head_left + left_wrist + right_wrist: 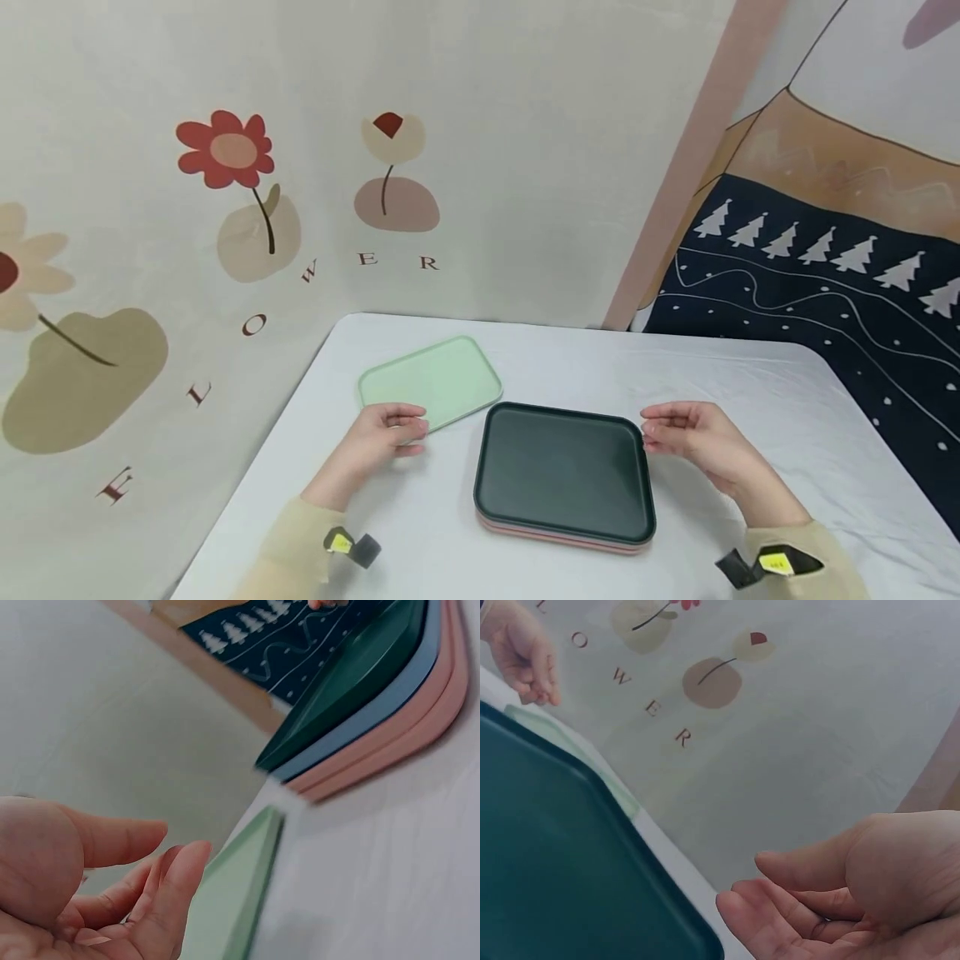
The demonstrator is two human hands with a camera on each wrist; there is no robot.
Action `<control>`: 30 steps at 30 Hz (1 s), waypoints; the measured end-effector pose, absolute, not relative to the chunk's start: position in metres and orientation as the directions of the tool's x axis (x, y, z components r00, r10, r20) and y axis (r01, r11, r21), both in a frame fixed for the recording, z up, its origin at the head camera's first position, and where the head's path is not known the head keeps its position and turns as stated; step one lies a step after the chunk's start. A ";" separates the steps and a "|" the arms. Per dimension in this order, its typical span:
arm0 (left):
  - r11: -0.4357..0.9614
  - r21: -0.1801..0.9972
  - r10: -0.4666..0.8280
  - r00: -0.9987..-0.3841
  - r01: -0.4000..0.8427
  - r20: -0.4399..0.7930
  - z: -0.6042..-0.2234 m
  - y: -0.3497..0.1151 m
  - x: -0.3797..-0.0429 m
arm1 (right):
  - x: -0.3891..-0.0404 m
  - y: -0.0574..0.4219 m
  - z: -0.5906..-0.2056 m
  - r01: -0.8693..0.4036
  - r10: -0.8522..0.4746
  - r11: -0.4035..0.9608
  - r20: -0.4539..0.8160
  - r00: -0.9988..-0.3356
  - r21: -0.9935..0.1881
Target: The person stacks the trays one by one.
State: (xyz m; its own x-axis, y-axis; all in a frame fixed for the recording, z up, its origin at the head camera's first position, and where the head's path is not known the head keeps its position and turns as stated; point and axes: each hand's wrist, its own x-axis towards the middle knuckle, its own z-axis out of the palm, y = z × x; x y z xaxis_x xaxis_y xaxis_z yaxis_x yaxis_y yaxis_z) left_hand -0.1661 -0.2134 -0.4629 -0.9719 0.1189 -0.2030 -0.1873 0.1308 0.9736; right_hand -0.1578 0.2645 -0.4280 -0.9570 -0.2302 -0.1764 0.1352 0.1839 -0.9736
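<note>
A stack of rectangular trays lies on the white table, a dark green tray [566, 471] on top. Below it, the left wrist view shows a blue tray [360, 716] and pink trays [397, 727]. To the stack's left and farther back, a light green tray [435, 379] lies flat and angled. My left hand [390, 433] hovers by that tray's near edge, thumb and fingers apart, holding nothing. Beside the stack's right edge is my right hand [693, 437], fingers loosely bent with nothing between them; the right wrist view shows a gap to the dark green tray.
A white cloth covers the table [720, 383], wrinkled on the right. Behind and to the left hangs a pale curtain [510, 167] printed with flowers and letters. A dark blue cloth with white trees [810, 275] hangs at the right.
</note>
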 end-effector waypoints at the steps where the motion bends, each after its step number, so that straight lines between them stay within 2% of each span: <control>1: 0.127 0.974 0.103 -0.974 -0.189 -0.203 -0.462 -0.219 -0.167 | -0.163 0.262 -0.425 0.129 -0.236 0.192 -0.174 -0.956 -0.973; 13: 0.124 0.970 -0.094 -0.976 -0.208 -0.198 -0.469 -0.273 -0.174 | -0.223 0.226 -0.409 0.113 -0.317 0.258 -0.194 -0.928 -0.960; 23: 0.203 0.937 -0.239 -0.942 -0.284 -0.234 -0.476 -0.290 -0.177 | -0.263 0.183 -0.422 0.175 -0.373 0.213 -0.245 -0.895 -0.961; 30: 0.200 0.931 -0.270 -0.931 -0.305 -0.247 -0.483 -0.294 -0.181 | -0.289 0.148 -0.429 0.230 -0.368 0.250 -0.312 -0.876 -0.941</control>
State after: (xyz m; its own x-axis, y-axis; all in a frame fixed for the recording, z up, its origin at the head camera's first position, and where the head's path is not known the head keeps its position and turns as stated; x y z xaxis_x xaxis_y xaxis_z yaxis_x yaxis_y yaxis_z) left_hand -0.1806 -0.2939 -0.4831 -0.9307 -0.2699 -0.2468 -0.3049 0.1998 0.9312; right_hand -0.2885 0.1477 -0.4287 -0.8760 -0.3679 -0.3118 0.2296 0.2504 -0.9405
